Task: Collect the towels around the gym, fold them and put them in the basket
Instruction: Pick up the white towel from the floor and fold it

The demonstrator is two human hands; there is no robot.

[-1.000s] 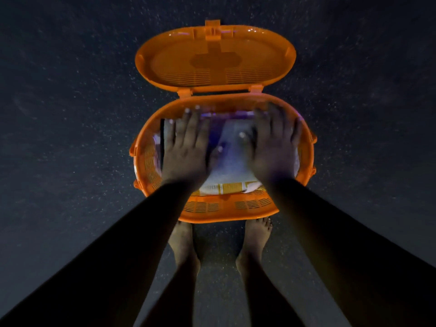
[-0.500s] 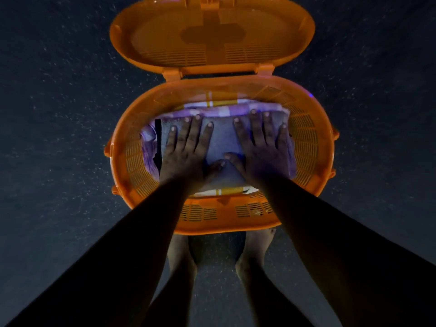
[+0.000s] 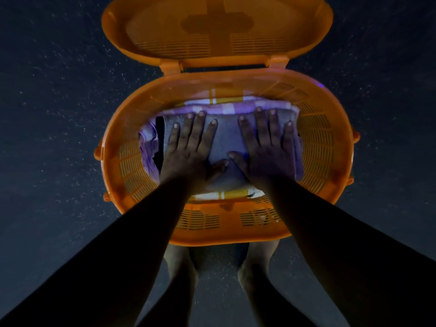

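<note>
An orange oval plastic basket [image 3: 325,147] stands on the dark floor, its hinged lid [image 3: 217,27] swung open at the far side. Inside lies a stack of folded towels: a grey one [image 3: 226,138] on top, a purple checked one [image 3: 236,106] under it, and a white one with yellow stripes [image 3: 226,194] at the bottom. My left hand [image 3: 186,147] and my right hand [image 3: 269,145] lie flat on the grey towel, fingers spread, palms pressing down. Neither hand grips anything.
Dark speckled floor [image 3: 52,138] surrounds the basket on all sides. My bare feet [image 3: 179,263] stand just behind the basket's near wall. Small orange handle lugs [image 3: 355,135] stick out at both ends.
The view has come closer to the basket. Both hands have slid nearer together and lower onto the grey towel, flattening the stack.
</note>
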